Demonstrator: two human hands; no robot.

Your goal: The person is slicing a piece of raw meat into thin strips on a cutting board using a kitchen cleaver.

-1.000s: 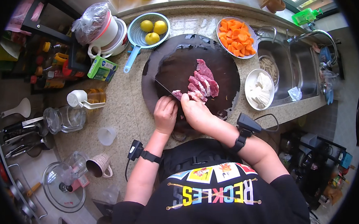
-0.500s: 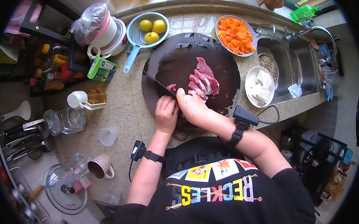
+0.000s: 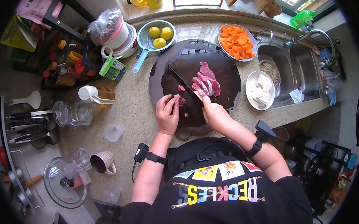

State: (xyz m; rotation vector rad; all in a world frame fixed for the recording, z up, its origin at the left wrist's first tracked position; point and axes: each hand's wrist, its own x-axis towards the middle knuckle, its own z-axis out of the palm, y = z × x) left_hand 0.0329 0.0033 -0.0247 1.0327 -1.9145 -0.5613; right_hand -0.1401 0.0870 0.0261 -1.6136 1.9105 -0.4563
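My right hand (image 3: 216, 115) is wrapped round the handle of a dark-bladed kitchen knife (image 3: 184, 82), which points away to the upper left over a round dark cutting board (image 3: 159, 66). Left of the blade, my left hand (image 3: 167, 116) has its bent fingertips on a small piece of red meat (image 3: 181, 100). A smaller meat scrap (image 3: 181, 88) lies just beyond, close to the blade. To the right of the knife, several overlapping raw meat slices (image 3: 207, 80) rest on the board. The knife handle itself is mostly hidden by my fingers.
Behind the board stand a blue colander (image 3: 143, 55) with lemons and a bowl of cut carrots (image 3: 236, 42). On the right, a white bowl (image 3: 249, 93) holds pale pieces beside the sink (image 3: 289, 73). An oil jug (image 3: 92, 94) and a mug (image 3: 103, 162) stand left.
The knife and my right hand have moved right, away from my left hand. A meat piece now shows at my left fingertips. The whole view has shifted slightly.
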